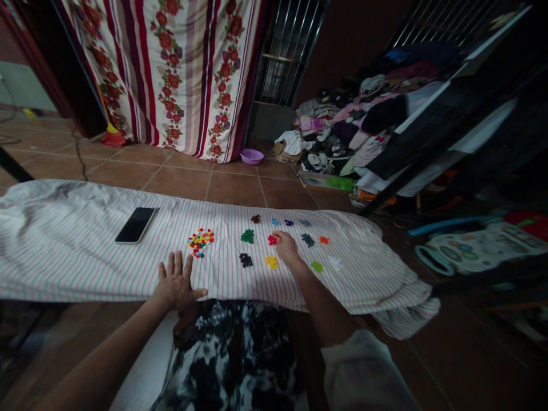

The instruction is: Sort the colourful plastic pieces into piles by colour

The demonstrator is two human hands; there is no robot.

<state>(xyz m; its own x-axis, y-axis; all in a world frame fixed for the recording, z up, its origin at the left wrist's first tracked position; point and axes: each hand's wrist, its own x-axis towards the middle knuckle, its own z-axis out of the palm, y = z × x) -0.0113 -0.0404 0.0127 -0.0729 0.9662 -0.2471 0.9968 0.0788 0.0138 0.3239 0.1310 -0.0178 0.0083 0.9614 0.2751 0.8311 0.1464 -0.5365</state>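
Note:
My left hand [174,281] lies flat on the striped cloth, fingers spread, just below a mixed pile of small red, yellow, white and green pieces [200,242]. Over a small pile of red pieces [272,240], my right hand [286,246] has its fingers pinched together; whatever they hold is too small to make out. Single-colour piles surround it: green pieces [247,236] and black pieces [245,260] to its left, yellow pieces [271,262] below, dark grey pieces [307,240] and orange pieces [324,240] to its right.
More small piles, brown [256,219], light blue [274,221], lime green [317,266] and white [335,263], lie on the striped cloth [222,279]. A phone [136,225] rests at left. Beyond are a purple basin [252,157], a curtain [188,80] and heaped clothes [342,120].

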